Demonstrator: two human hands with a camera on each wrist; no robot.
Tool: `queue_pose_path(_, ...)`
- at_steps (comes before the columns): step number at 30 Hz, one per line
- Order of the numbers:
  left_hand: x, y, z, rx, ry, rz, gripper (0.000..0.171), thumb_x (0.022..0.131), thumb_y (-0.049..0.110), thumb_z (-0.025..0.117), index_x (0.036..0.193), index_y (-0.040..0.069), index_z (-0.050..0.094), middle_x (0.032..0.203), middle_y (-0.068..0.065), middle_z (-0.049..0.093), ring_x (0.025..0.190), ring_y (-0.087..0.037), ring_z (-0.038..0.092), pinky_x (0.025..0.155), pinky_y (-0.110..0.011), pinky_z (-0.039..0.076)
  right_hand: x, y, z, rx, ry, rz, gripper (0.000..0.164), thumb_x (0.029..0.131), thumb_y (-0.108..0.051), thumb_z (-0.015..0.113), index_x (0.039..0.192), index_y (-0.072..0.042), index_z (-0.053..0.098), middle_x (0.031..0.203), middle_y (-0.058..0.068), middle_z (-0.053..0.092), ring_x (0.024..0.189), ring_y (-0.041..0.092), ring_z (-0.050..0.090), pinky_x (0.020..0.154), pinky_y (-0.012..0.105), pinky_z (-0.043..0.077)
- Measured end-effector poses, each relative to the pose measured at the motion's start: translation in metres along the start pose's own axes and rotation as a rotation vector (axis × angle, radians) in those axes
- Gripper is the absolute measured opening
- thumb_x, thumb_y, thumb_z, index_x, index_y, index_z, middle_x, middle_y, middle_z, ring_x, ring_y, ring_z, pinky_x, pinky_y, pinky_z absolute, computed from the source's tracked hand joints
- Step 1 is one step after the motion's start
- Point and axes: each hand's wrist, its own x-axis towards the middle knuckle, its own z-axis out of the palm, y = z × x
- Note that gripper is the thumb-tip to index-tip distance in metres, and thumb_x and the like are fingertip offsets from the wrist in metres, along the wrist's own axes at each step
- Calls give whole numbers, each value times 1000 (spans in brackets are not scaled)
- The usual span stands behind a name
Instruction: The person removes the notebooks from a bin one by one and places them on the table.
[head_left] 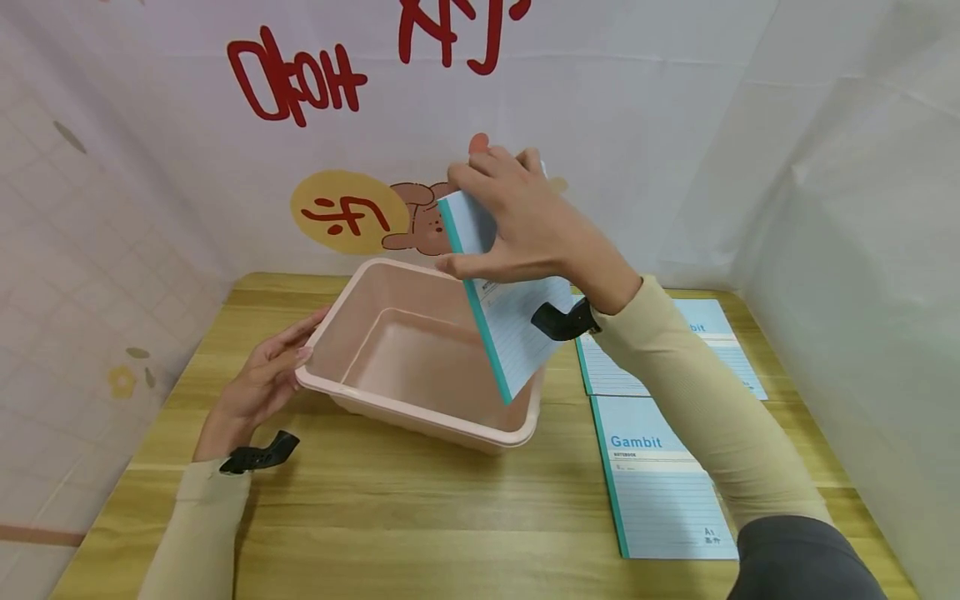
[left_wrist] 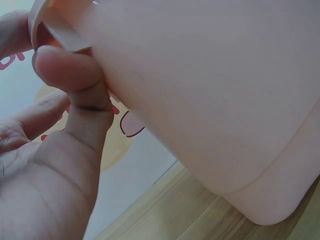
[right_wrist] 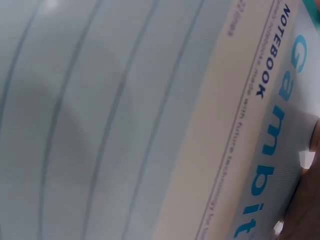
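A pale pink plastic basin (head_left: 420,358) stands on the wooden table, and its inside looks bare where it shows. At its left end my left hand (head_left: 262,383) grips the rim, the thumb (left_wrist: 70,70) pressed against the rim's edge in the left wrist view. Over the basin's right side, my right hand (head_left: 517,212) holds a light blue notebook (head_left: 517,333) with a teal spine, tilted, its lower corner pointing down into the basin. Up close in the right wrist view, the notebook cover (right_wrist: 115,120) reads "Gambit NOTEBOOK". Part of the basin's right end is hidden behind it.
Two matching notebooks lie flat on the right of the table: a near one (head_left: 663,500) and a far one (head_left: 720,333), partly covered by my right forearm. A white printed cloth (head_left: 637,125) hangs behind the table and along its sides.
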Motion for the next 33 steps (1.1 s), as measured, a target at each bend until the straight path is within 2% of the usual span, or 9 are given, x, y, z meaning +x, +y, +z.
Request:
queue_pose_path(6, 0, 0, -1, -8, -6, -6, 57, 107, -10, 30, 162, 0, 21, 154, -2, 48, 129, -13, 59, 94, -28, 58, -27, 28, -2, 9, 17, 83, 67, 79, -62, 69, 123, -13, 58, 109, 5, 57, 103, 23, 46, 92, 50, 26)
queue_pose_path(10, 0, -2, 0, -8, -9, 0, 58, 107, -10, 29, 163, -3, 14, 154, -3, 48, 127, -14, 60, 93, -28, 59, -49, 50, 3, 11, 28, 134, 60, 79, -60, 69, 114, -13, 56, 103, 4, 56, 100, 24, 46, 91, 51, 26)
queue_pose_path(14, 0, -3, 0, -6, -15, 8, 58, 107, -10, 27, 163, -4, 13, 153, -4, 49, 125, -15, 61, 91, -27, 59, -72, 72, 8, 3, 16, 182, 58, 79, -58, 70, 110, -12, 57, 106, 6, 59, 102, 27, 47, 92, 54, 26)
queue_pose_path(17, 0, -3, 0, -5, -11, 10, 57, 107, -10, 27, 163, -3, 16, 152, -4, 49, 125, -15, 61, 91, -27, 59, -89, 86, 11, -10, 4, 220, 58, 78, -58, 71, 110, -11, 57, 104, 8, 60, 102, 29, 48, 90, 55, 27)
queue_pose_path(24, 0, 0, 0, 3, 10, -9, 59, 107, -9, 29, 163, -4, 11, 152, -4, 49, 126, -15, 61, 94, -28, 58, -131, 112, 15, -43, -35, 308, 55, 80, -55, 71, 110, -11, 57, 99, 9, 57, 103, 31, 48, 85, 54, 26)
queue_pose_path(29, -1, 1, 0, 26, 14, -14, 57, 107, -9, 29, 163, 1, 21, 151, -4, 50, 122, -14, 62, 91, -26, 59, -163, 128, 17, -72, -55, 362, 54, 80, -53, 74, 108, -11, 56, 97, 10, 56, 99, 31, 48, 82, 52, 25)
queue_pose_path(33, -1, 0, 1, 35, 25, -18, 57, 107, -9, 29, 162, 3, 26, 150, -4, 49, 122, -13, 62, 91, -26, 59, -188, 138, 15, -108, -81, 420, 58, 80, -53, 77, 112, -9, 56, 102, 13, 58, 100, 34, 48, 82, 54, 24)
